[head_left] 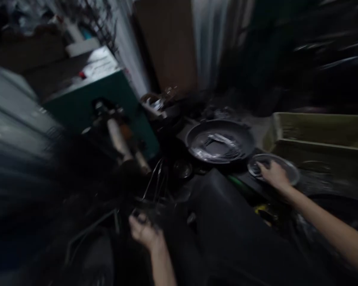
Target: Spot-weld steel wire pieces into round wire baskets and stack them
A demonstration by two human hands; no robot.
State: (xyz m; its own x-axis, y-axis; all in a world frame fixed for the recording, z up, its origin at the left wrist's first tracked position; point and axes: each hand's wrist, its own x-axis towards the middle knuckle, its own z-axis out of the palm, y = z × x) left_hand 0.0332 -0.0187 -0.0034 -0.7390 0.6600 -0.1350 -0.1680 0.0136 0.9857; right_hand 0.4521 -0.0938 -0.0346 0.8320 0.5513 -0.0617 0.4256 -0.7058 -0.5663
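Observation:
The view is dark and smeared by motion. My right hand (275,175) reaches over a round shallow dish (292,173), its fingers curled down at something dark inside. What they pinch is too blurred to name. Low in the middle, my left hand (145,231) is closed around a small dark thing that I cannot make out. Just left of the dish sits a wide grey pan (193,137) with shiny, thin pieces lying in it. My dark-clothed knee (217,198) rises between the two hands.
A green machine housing (77,105) with a protruding shaft (117,137) stands at left. Thin metal rods (156,180) stick up beyond my left hand. At right is a yellowish rectangular bin (322,145). A small round glassy object (183,169) lies near the pan.

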